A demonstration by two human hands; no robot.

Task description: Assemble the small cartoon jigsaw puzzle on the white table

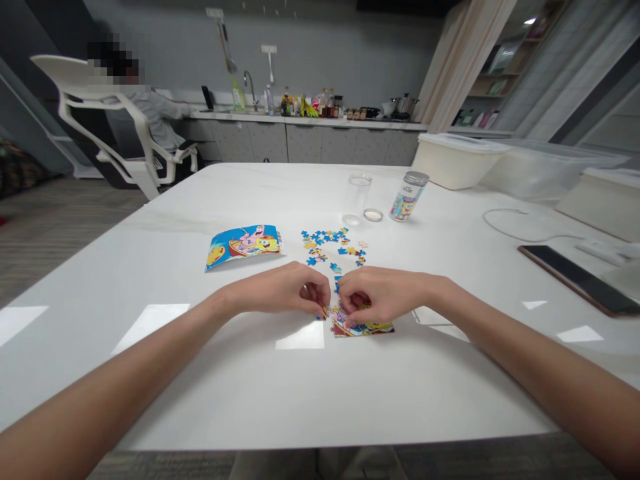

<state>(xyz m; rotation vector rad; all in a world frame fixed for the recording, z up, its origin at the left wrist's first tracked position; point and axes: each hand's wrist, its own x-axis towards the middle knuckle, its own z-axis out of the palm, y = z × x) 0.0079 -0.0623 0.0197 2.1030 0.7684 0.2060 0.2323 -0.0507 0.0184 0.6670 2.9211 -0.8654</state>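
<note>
My left hand [295, 290] and my right hand [375, 297] meet over a partly assembled jigsaw section [363, 327] on the white table [200, 373]. Fingertips of my left hand pinch a small jigsaw piece [323, 313] at the section's left edge. My right fingertips press down on the section's top edge, hiding whatever lies under them. Just beyond my hands lies a scatter of loose jigsaw pieces [327, 245]. A cartoon picture card [243, 247] lies to their left, with its corner curling up.
Farther back stand a clear plastic cylinder [359, 195], a printed jar with a grey lid [409, 197], and a round lid [373, 215]. A dark phone [575, 280] and white cable [525, 230] lie right. Plastic storage boxes [457, 160] stand behind. A seated person [150, 120] faces a counter.
</note>
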